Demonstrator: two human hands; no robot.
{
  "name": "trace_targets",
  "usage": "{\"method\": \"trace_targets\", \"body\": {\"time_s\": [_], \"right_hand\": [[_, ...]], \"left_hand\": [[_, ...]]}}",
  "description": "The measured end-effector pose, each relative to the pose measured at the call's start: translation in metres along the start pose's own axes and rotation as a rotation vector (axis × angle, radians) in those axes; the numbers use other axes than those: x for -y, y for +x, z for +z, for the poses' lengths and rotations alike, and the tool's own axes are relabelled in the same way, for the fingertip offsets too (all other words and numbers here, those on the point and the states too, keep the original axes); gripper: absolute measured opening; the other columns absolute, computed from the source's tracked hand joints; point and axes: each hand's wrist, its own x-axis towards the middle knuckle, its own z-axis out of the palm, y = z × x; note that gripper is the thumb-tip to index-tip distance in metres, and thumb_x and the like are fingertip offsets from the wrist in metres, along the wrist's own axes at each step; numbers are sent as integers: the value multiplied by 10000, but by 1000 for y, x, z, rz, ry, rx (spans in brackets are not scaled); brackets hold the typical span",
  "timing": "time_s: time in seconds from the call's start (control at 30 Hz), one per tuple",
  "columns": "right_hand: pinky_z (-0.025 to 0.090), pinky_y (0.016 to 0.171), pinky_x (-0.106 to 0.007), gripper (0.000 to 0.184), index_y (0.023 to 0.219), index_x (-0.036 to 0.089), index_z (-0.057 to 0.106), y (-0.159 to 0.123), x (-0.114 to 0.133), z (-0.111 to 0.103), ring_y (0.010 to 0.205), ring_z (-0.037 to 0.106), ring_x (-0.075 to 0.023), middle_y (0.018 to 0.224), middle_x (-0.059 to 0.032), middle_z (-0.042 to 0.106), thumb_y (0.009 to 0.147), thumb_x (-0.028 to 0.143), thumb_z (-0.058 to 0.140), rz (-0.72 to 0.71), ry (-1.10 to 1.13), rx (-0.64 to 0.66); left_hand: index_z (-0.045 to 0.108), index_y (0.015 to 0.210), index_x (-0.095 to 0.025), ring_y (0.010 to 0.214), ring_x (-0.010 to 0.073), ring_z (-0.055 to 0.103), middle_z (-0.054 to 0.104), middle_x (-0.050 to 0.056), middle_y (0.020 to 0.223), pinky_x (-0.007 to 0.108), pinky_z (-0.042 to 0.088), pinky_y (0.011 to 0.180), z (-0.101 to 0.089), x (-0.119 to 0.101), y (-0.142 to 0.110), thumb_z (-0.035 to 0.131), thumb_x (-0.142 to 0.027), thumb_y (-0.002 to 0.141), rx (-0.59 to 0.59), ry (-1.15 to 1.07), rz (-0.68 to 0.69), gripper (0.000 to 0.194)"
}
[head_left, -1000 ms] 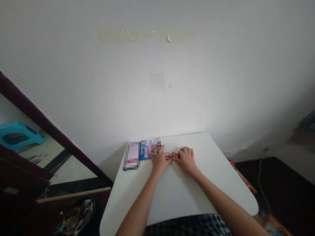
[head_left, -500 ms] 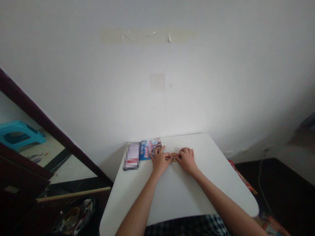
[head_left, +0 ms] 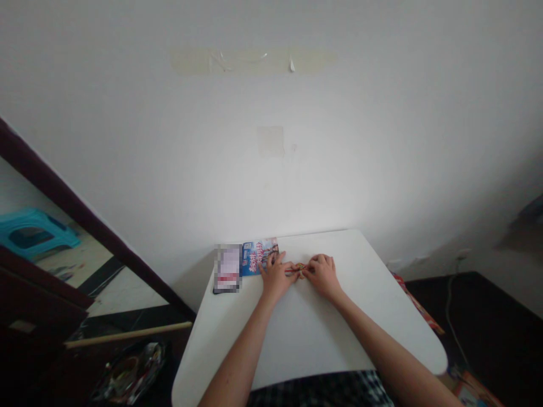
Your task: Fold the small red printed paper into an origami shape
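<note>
A small red and yellow-green cord-like thing (head_left: 301, 268) lies between my hands, low over the table; its exact kind is too small to make out. My left hand (head_left: 278, 280) pinches its left end, while other fingers of that hand rest spread at the edge of a blue printed booklet (head_left: 251, 261). On the other side, my right hand (head_left: 324, 276) has its fingertips closed on the right end. The fingers hide much of the thing.
The white table (head_left: 314, 350) stands against a wall. At its left back corner a phone-like object (head_left: 228, 268) appears pixelated. A blue plastic stool (head_left: 38, 232) shows at the far left. A dark bag of items (head_left: 131, 370) sits on the floor below.
Both hands stay in nearly the same place. The fingertips and the small thing between them have shifted very slightly.
</note>
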Motion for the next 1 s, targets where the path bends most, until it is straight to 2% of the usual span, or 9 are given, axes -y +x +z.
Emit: {"method": "trace_targets", "body": {"time_s": [0.6, 1.0], "right_hand": [[288, 1082, -472, 158, 836, 241, 709, 0, 8, -2, 1145, 459, -278, 1088, -76, 617, 867, 372, 626, 39, -19, -14], [312, 1050, -462, 194, 846, 243, 704, -2, 2, -4, 1126, 473, -272, 1068, -73, 625, 882, 420, 630, -14, 39, -40]], "left_hand": [[755, 926, -407, 1439, 332, 309, 485, -57, 1516, 752, 107, 1128, 7, 1, 0, 684, -478, 815, -74, -1, 15, 149], [760, 931, -390, 1442, 335, 300, 488, -47, 1513, 730, 116, 1144, 11, 5, 1, 692, -498, 808, -79, 3, 24, 176]]}}
